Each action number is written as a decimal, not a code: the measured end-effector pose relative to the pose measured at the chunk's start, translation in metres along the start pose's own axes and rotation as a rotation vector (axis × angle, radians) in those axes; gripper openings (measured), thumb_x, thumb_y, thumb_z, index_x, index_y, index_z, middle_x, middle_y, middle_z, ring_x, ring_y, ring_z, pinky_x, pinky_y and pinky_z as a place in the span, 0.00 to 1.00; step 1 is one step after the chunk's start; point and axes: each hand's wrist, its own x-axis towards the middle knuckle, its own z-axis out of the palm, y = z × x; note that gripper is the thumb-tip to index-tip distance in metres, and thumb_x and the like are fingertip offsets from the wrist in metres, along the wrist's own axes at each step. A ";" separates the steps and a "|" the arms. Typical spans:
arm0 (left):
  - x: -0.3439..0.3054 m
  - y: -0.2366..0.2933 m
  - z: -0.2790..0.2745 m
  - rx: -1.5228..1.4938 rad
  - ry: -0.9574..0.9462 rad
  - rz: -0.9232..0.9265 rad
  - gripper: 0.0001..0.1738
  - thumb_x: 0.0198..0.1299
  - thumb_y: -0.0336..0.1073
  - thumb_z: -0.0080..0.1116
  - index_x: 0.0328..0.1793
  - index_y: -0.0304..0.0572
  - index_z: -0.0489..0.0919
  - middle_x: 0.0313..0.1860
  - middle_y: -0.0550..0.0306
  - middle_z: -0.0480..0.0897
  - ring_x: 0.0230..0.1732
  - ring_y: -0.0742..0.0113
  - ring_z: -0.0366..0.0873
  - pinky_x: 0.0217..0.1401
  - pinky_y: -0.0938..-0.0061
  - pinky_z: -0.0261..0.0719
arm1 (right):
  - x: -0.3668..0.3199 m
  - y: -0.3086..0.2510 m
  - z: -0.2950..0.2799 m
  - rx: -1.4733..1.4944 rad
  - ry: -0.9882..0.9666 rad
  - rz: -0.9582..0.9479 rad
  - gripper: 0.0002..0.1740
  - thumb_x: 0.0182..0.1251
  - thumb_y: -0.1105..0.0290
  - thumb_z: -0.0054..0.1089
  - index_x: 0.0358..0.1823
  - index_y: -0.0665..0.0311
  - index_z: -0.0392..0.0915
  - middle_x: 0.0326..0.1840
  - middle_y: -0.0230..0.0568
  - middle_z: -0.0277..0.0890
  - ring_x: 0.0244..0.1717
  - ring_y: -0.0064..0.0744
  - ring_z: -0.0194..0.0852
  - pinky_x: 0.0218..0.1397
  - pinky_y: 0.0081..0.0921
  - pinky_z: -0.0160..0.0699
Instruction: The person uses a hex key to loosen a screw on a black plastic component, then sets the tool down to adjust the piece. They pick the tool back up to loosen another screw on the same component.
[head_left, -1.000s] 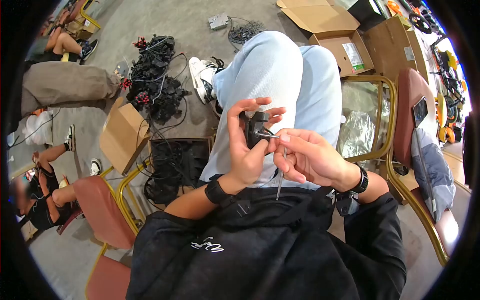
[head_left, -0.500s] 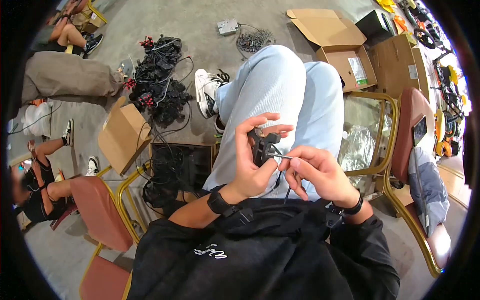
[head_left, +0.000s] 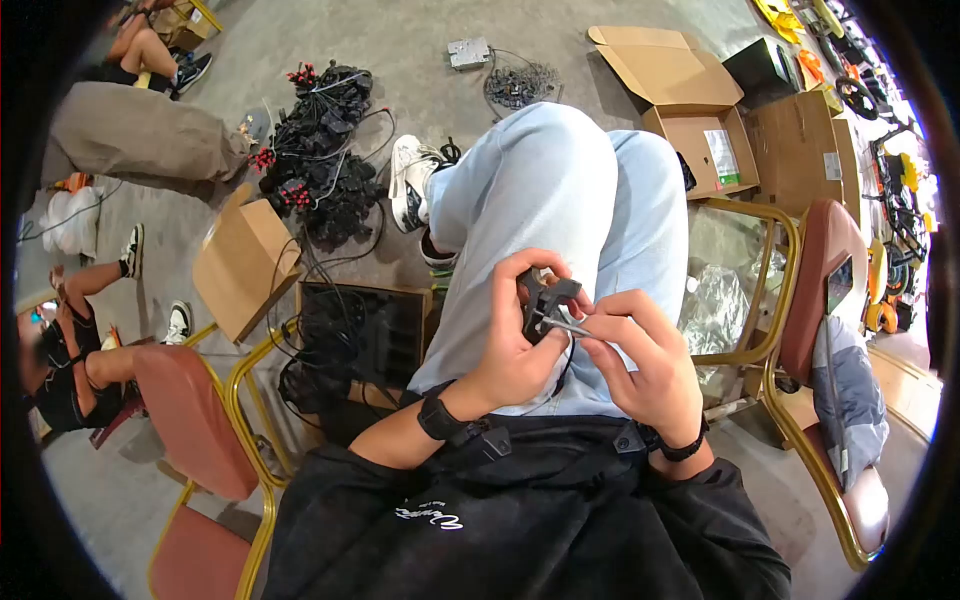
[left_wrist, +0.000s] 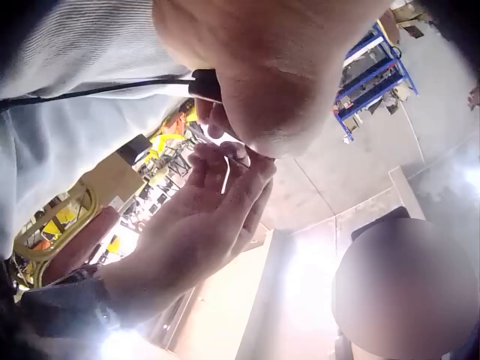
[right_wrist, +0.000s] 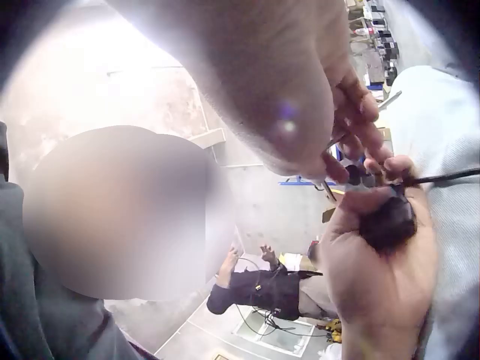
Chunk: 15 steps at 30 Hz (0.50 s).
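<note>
My left hand (head_left: pixel 508 348) holds a small black plastic device (head_left: pixel 552 298) above the lap, fingers curled round its far side and thumb against the near side. A thin black cable (right_wrist: pixel 450 177) runs from the device, seen in the right wrist view. With thumb and fingers, my right hand (head_left: pixel 655 368) pinches a thin L-shaped metal hex key (head_left: pixel 568 326), one end of which meets the device's right side. In the left wrist view a bright length of the hex key (left_wrist: pixel 226 177) shows against the right palm. The fingers hide the rest of it.
A carton of black cables (head_left: pixel 375 318) stands left of the legs, with a heap of black cabled parts (head_left: pixel 325 150) beyond. Chairs flank both sides, a left chair (head_left: pixel 195 420) and a right chair (head_left: pixel 815 275). An open cardboard box (head_left: pixel 690 80) lies ahead; other people sit at left.
The right hand has turned, its fingers rising; the hex key's long arm no longer points down toward the shirt. The left hand keeps its grip on the black device, which has tilted slightly.
</note>
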 end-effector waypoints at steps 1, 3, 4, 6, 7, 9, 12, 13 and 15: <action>0.001 0.001 -0.001 -0.003 0.006 0.003 0.35 0.53 0.13 0.53 0.66 0.40 0.58 0.53 0.50 0.67 0.49 0.64 0.77 0.50 0.72 0.77 | 0.000 0.001 0.000 -0.003 -0.006 -0.003 0.11 0.58 0.77 0.67 0.42 0.63 0.80 0.39 0.39 0.75 0.35 0.41 0.75 0.42 0.34 0.74; 0.004 0.004 -0.003 -0.060 0.005 -0.059 0.36 0.50 0.12 0.50 0.66 0.41 0.58 0.53 0.51 0.66 0.47 0.65 0.76 0.49 0.73 0.76 | 0.000 0.003 0.002 -0.026 0.038 -0.012 0.12 0.58 0.78 0.67 0.44 0.63 0.81 0.36 0.39 0.76 0.33 0.39 0.75 0.39 0.32 0.74; 0.007 0.003 -0.005 -0.065 0.007 -0.057 0.36 0.50 0.12 0.50 0.66 0.41 0.58 0.53 0.51 0.66 0.47 0.65 0.76 0.49 0.73 0.76 | 0.000 0.004 0.003 -0.030 0.035 -0.012 0.12 0.58 0.78 0.67 0.44 0.63 0.81 0.36 0.39 0.76 0.33 0.39 0.75 0.39 0.32 0.74; 0.015 0.000 -0.010 -0.023 -0.017 -0.018 0.38 0.47 0.12 0.47 0.67 0.42 0.57 0.52 0.52 0.66 0.45 0.66 0.75 0.48 0.74 0.75 | 0.003 0.006 0.006 0.001 0.155 0.012 0.13 0.58 0.78 0.68 0.45 0.63 0.82 0.33 0.39 0.76 0.30 0.36 0.74 0.34 0.29 0.73; 0.017 0.000 -0.014 -0.025 -0.016 -0.016 0.38 0.47 0.12 0.47 0.67 0.42 0.57 0.52 0.52 0.66 0.45 0.66 0.75 0.48 0.74 0.75 | 0.005 0.006 0.007 -0.001 0.153 0.011 0.13 0.58 0.78 0.68 0.45 0.63 0.82 0.33 0.39 0.76 0.30 0.36 0.74 0.34 0.29 0.73; 0.017 0.000 -0.019 -0.064 0.040 -0.103 0.39 0.45 0.12 0.46 0.67 0.43 0.57 0.51 0.53 0.67 0.45 0.67 0.74 0.48 0.74 0.74 | 0.009 0.005 0.010 0.004 0.206 0.055 0.12 0.58 0.78 0.68 0.45 0.63 0.83 0.33 0.39 0.76 0.28 0.34 0.74 0.31 0.27 0.72; 0.018 0.003 -0.025 -0.047 0.041 -0.096 0.37 0.46 0.12 0.45 0.66 0.43 0.57 0.51 0.53 0.66 0.45 0.67 0.74 0.48 0.74 0.75 | 0.013 0.007 0.018 0.016 0.203 0.088 0.12 0.58 0.77 0.68 0.44 0.62 0.83 0.32 0.38 0.75 0.31 0.37 0.74 0.35 0.31 0.73; 0.017 0.002 -0.028 -0.048 0.036 -0.106 0.36 0.47 0.12 0.43 0.66 0.42 0.57 0.52 0.54 0.65 0.45 0.67 0.74 0.49 0.72 0.75 | 0.013 0.010 0.020 -0.006 0.195 0.048 0.13 0.57 0.77 0.68 0.45 0.61 0.83 0.32 0.37 0.75 0.32 0.38 0.74 0.36 0.32 0.73; 0.019 -0.001 -0.030 -0.078 0.024 -0.109 0.36 0.48 0.12 0.44 0.66 0.42 0.57 0.52 0.54 0.66 0.46 0.68 0.74 0.50 0.73 0.76 | 0.016 0.010 0.022 0.008 0.181 0.069 0.13 0.57 0.76 0.68 0.45 0.60 0.84 0.33 0.37 0.74 0.34 0.39 0.73 0.39 0.33 0.73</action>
